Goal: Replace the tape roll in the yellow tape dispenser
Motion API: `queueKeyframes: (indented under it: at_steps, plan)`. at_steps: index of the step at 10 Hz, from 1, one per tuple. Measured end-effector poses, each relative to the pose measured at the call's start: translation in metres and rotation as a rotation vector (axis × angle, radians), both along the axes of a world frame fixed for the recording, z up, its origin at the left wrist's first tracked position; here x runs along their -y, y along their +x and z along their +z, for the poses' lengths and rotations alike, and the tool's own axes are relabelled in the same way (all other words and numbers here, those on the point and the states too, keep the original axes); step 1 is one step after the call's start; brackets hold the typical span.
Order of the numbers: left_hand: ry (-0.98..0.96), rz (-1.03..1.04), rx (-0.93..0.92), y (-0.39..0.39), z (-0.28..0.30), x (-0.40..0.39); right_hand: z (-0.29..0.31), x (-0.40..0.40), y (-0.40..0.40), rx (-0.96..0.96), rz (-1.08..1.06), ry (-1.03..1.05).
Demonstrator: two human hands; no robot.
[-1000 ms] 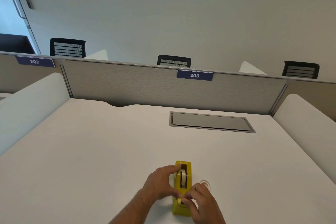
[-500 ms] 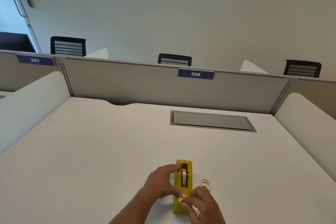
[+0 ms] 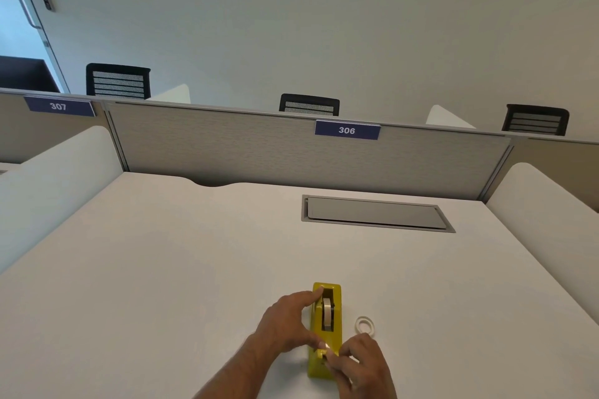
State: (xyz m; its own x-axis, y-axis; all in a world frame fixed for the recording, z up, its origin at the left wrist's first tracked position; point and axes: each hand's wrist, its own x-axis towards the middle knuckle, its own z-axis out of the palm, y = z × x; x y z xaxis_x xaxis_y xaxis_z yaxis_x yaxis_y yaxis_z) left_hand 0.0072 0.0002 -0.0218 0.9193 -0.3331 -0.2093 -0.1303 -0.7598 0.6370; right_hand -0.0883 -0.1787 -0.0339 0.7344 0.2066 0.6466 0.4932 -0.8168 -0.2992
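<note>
The yellow tape dispenser [image 3: 327, 327] stands on the white desk [image 3: 162, 269] near its front edge, with a pale tape roll [image 3: 327, 311] seated upright in its slot. My left hand [image 3: 285, 324] holds the dispenser's left side, index finger at the far end and thumb near the cutter. At the near end, the fingers of my right hand [image 3: 359, 366] pinch the tape's free end over the cutter. An empty-looking white tape ring [image 3: 365, 324] lies flat on the desk just right of the dispenser.
A grey cable hatch [image 3: 376, 214] is set into the desk further back. A fabric partition [image 3: 291, 155] with the label 306 closes the far edge, and white side dividers [image 3: 544, 210] flank the desk. Office chairs show beyond the partition.
My right hand has slid slightly toward me along the dispenser's near end, uncovering the white tape ring beside it. The left hand and the dispenser have stayed put.
</note>
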Motion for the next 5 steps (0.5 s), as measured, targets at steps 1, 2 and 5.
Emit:
queueKeyframes:
  at_steps: [1,2,5]
  plan:
    - [0.010,0.004,-0.003,0.000,0.000,0.001,-0.002,0.000,-0.003,-0.042,-0.038,0.023]
    - [0.029,0.005,-0.005,-0.001,0.000,0.001,-0.004,0.000,-0.004,-0.098,-0.063,0.046]
    - [0.012,0.031,0.086,-0.010,-0.005,-0.010,0.002,0.003,-0.003,-0.244,0.029,0.252]
